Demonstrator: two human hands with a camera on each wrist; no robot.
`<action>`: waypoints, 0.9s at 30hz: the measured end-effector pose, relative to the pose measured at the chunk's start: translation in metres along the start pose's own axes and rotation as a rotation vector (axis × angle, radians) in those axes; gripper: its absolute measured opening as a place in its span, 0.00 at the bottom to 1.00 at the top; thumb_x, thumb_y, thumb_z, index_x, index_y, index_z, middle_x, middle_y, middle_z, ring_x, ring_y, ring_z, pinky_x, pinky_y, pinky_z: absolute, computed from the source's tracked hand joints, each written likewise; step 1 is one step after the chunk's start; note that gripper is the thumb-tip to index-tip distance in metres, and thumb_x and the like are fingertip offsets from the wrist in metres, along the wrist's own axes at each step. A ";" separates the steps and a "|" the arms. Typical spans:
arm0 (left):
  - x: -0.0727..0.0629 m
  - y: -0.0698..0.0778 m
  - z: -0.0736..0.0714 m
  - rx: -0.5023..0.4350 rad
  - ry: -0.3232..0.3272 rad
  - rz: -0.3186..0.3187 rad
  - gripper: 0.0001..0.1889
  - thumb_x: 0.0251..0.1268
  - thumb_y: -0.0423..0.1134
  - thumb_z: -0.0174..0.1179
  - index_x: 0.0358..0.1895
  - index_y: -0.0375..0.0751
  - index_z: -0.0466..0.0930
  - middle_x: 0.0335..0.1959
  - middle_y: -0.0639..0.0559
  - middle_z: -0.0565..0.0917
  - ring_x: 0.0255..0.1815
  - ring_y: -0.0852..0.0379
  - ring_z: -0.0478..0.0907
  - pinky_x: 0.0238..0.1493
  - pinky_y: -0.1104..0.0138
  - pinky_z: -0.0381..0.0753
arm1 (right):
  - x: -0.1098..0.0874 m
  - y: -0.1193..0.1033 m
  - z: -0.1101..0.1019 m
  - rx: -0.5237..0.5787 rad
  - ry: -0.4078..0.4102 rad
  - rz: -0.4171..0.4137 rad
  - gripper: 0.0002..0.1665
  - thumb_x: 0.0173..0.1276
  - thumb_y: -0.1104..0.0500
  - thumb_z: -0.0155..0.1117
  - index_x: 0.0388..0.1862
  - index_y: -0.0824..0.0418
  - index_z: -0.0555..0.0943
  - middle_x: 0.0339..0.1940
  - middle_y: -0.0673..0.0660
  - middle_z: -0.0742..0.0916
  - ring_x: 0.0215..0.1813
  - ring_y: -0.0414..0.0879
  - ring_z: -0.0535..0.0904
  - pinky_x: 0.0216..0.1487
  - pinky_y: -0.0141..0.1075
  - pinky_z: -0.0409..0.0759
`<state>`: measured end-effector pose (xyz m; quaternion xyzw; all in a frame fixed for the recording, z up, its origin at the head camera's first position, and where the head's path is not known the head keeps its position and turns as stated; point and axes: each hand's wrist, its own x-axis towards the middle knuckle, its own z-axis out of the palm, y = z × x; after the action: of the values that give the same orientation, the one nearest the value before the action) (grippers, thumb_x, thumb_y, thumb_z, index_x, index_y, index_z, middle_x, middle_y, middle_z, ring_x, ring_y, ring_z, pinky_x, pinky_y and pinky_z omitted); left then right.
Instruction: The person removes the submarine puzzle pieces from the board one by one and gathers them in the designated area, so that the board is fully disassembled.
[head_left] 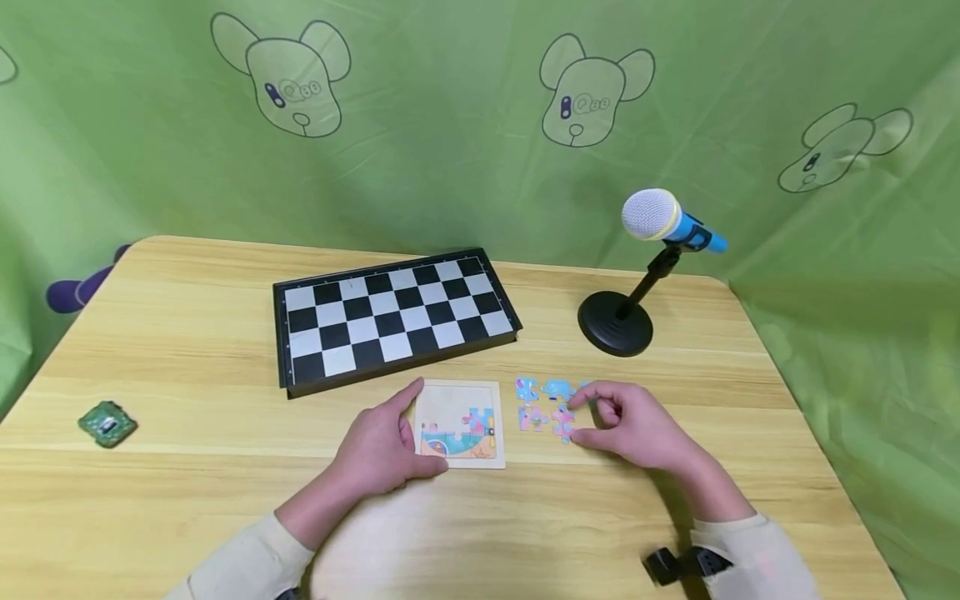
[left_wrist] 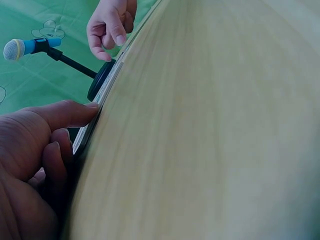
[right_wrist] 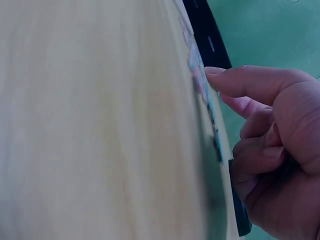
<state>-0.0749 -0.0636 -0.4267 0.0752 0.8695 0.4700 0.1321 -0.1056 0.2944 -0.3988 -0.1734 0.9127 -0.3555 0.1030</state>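
Left grip [head_left: 382, 446] holding square pale puzzle board [head_left: 453, 402] between thumb and index; right grip [head_left: 637, 423] at pink-and-blue jigsaw piece [head_left: 562, 420] just right of board, can't tell if pinched; black-and-white chessboard [head_left: 397, 317] behind, light wood-grain tabletop [head_left: 225, 483]

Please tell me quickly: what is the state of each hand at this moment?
Left hand: holding the jigsaw tray by its edges.
Right hand: at a pink-and-blue jigsaw piece; whether pinching it, cannot be told.
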 end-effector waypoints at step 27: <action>0.000 0.001 0.000 0.012 -0.001 -0.004 0.60 0.35 0.47 0.84 0.78 0.40 0.59 0.15 0.54 0.75 0.14 0.56 0.73 0.18 0.62 0.70 | 0.053 -0.062 0.052 0.103 -0.200 -0.113 0.25 0.54 0.58 0.82 0.50 0.54 0.82 0.16 0.46 0.64 0.20 0.40 0.59 0.37 0.36 0.71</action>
<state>-0.0753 -0.0628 -0.4254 0.0745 0.8723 0.4646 0.1331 -0.1233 0.1996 -0.3976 -0.2534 0.8673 -0.3878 0.1820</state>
